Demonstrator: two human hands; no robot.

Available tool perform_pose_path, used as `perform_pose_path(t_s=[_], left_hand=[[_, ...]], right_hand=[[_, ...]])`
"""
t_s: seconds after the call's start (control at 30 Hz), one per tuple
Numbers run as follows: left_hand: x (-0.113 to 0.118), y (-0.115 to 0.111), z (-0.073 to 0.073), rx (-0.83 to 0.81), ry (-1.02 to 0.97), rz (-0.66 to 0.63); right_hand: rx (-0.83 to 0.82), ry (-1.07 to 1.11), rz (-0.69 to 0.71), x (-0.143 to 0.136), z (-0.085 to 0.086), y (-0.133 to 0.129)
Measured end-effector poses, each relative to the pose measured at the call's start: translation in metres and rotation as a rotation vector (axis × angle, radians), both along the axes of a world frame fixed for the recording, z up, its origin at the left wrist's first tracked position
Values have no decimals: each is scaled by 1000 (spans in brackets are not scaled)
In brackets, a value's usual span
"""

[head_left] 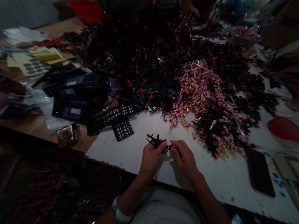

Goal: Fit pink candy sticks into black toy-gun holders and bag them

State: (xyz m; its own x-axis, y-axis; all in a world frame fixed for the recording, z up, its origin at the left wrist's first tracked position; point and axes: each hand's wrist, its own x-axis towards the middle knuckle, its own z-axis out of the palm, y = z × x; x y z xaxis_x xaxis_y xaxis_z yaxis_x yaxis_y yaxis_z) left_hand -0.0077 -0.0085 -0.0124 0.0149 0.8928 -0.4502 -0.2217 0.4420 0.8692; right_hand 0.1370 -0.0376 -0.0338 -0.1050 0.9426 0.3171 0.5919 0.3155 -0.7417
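My left hand (150, 155) is closed around a small black toy gun (157, 140) with orange-red tips pointing up and left. At the gun's right end, my right hand (184, 156) pinches a small piece that is mostly hidden by the fingers; a bit of red and blue shows there. Both hands are close together above the white tabletop (130, 155). Beyond them lies a heap of pink, white and yellow candy tubes (198, 81). More black toy guns (144, 62) with orange tips are piled behind, and some lie mixed with tubes to the right.
Black perforated trays (122, 129) lie at the left, near blue-labelled packs (72, 112) and sticker sheets (35, 67). A phone (260, 172) and a red round lid (283, 127) are at the right. A red basin (86, 11) stands at the back; another person's hands (196, 13) are at the far side.
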Motion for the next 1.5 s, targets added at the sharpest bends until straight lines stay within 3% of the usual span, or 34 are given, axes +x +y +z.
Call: perform_pose_path(t_s=[0.17, 0.33, 0.47, 0.7, 1.13, 1.33, 1.5], left_hand=[[4, 0, 6, -13, -45, 66], [4, 1, 15, -16, -46, 56], [2, -2, 16, -35, -95, -14], [1, -3, 11, -57, -124, -19], [8, -4, 10, -74, -108, 57], [11, -6, 9, -82, -136, 109], [12, -7, 6, -78, -81, 101]], right_hand=[[130, -99, -109, -12, -7, -5], [-18, 54, -203, -18, -10, -8], [-84, 136, -141, -12, -5, -6], [-180, 233, -44, -6, -2, -8], [71, -7, 8, -5, -7, -5], [26, 131, -62, -11, -11, -6], [19, 105, -54, -10, -9, -5]])
